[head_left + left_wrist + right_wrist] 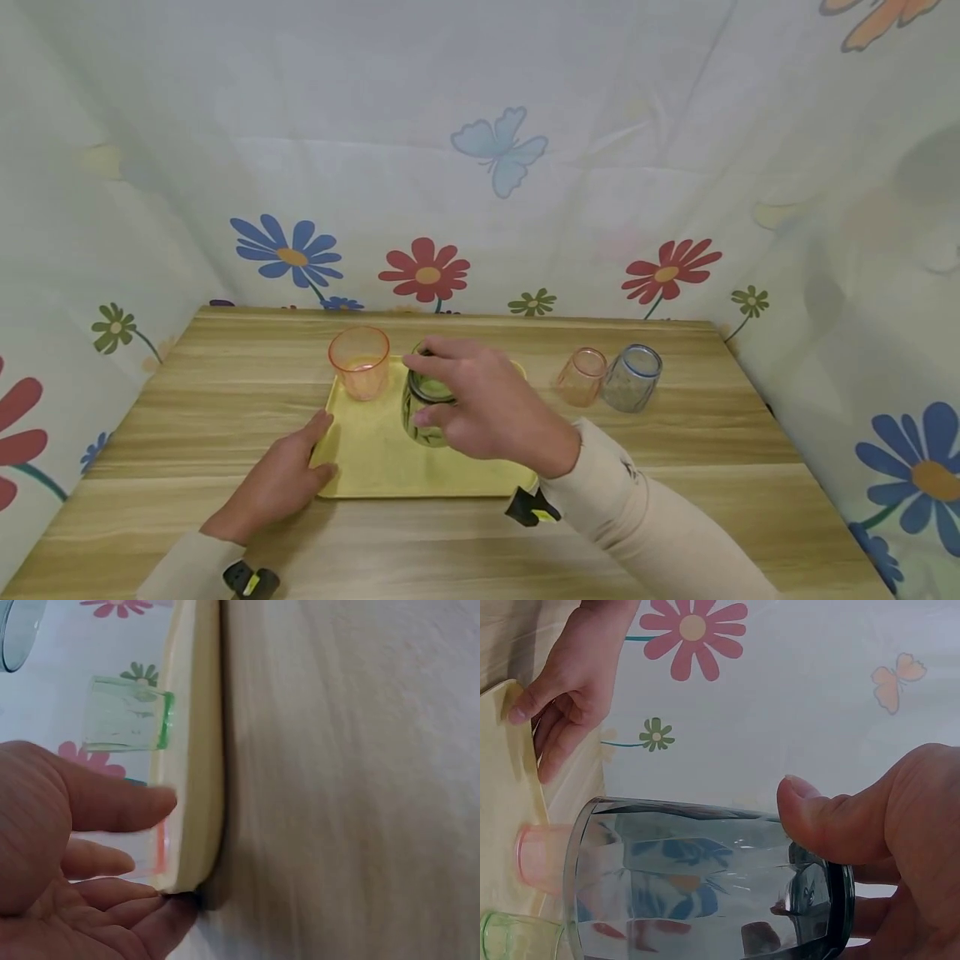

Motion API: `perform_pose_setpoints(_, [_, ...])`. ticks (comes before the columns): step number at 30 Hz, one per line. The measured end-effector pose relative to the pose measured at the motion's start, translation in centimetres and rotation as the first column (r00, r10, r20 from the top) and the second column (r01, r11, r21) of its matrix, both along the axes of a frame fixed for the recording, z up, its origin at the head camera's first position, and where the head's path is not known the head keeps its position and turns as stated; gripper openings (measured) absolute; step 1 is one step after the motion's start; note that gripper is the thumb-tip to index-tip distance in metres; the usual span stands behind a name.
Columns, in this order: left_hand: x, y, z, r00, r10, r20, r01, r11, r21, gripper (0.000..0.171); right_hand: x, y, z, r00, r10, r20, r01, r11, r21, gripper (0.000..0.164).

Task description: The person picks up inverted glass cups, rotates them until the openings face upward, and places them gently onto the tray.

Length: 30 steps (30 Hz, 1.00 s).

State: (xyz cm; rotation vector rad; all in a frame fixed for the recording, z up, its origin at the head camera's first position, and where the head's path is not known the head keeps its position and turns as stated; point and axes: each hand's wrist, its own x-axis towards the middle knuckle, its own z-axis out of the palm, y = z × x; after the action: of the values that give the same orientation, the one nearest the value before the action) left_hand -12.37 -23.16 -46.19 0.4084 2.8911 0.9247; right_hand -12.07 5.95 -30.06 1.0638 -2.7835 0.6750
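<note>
My right hand [487,400] holds a dark grey faceted drinking glass [675,877] above the yellow tray [375,467], its thumb and fingers around the glass's upper end. In the head view that glass overlaps a green glass [124,716], which stands on the tray and is mostly hidden there. An orange-pink glass [360,367] stands upright near the tray's back left corner. At the tray's left edge, by the front corner, my left hand [281,475] grips the rim with its thumb and fingers.
On the wooden table [247,350], right of the tray, a small pink glass [582,377] and a blue-rimmed glass [632,379] stand side by side, narrower end up. A flower-printed curtain [360,183] encloses the table at the back and sides.
</note>
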Motion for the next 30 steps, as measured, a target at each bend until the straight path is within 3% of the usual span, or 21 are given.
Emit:
perform_pose_setpoints(8, [0.2,0.5,1.0,0.999,-0.014,0.047,0.015,1.0,-0.026,0.095,0.1,-0.3,-0.4,1.0,0.011,-0.004,-0.011,0.999,-0.03,0.058])
perform_pose_setpoints(13, [0.7,1.4,2.2,0.999,-0.023,0.047,0.023,1.0,0.014,0.104,0.1,-0.2,-0.9,1.0,0.011,-0.016,-0.012,0.996,-0.085,0.058])
perform_pose_setpoints(19, [0.7,2.9,3.5,0.997,-0.07,-0.046,0.074,0.991,0.112,0.104,-0.2,-0.2,-1.8,0.998,0.018,-0.063,-0.029,0.981,-0.189,0.058])
perform_pose_setpoints(24, [0.3,4.2,4.0,0.985,-0.102,-0.137,0.129,0.97,0.205,0.1,-0.5,-0.3,-2.3,0.996,0.037,-0.081,-0.058,0.957,-0.283,0.057])
perform_pose_setpoints(30, [-0.4,5.2,4.4,0.98,-0.111,-0.166,0.156,0.943,0.292,0.101,-0.7,-0.1,-2.6,0.999,0.026,-0.045,-0.041,0.921,-0.387,0.057])
